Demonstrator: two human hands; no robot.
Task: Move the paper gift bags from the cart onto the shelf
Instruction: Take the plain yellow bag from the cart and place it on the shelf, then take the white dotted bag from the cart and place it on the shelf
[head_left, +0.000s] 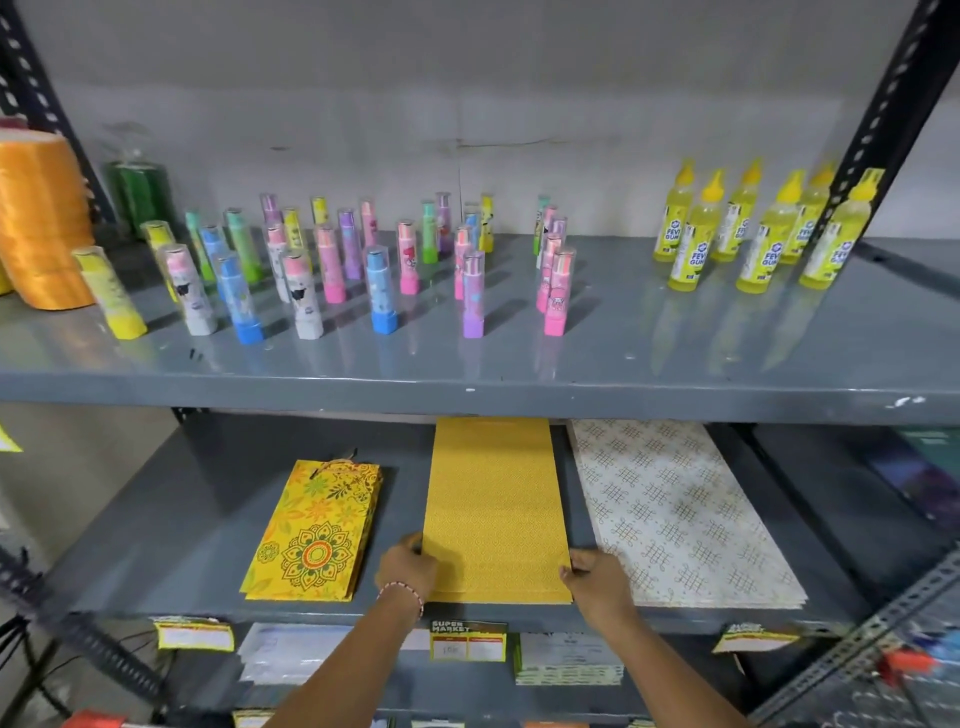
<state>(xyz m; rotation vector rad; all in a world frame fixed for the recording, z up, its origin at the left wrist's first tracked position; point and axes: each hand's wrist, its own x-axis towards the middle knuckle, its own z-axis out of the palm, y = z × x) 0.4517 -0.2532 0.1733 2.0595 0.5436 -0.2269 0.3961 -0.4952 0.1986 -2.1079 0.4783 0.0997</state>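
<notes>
A stack of plain yellow patterned paper gift bags (496, 499) lies flat on the middle grey shelf (171, 540). My left hand (408, 569) grips its near left corner. My right hand (597, 582) grips its near right corner. To the left lies a yellow floral mandala gift bag stack (317, 530) with its cord handles at the far end. To the right lies a white gift bag stack (675, 514) with a gold lattice print. The cart is out of sight.
The upper shelf (623, 358) carries several upright pastel glue sticks (382, 288), yellow gum bottles (763, 228) at the right and an orange ribbon spool (36, 218) at the left. Price labels (467, 640) hang on the shelf edge. Black slotted uprights (878, 119) frame both sides.
</notes>
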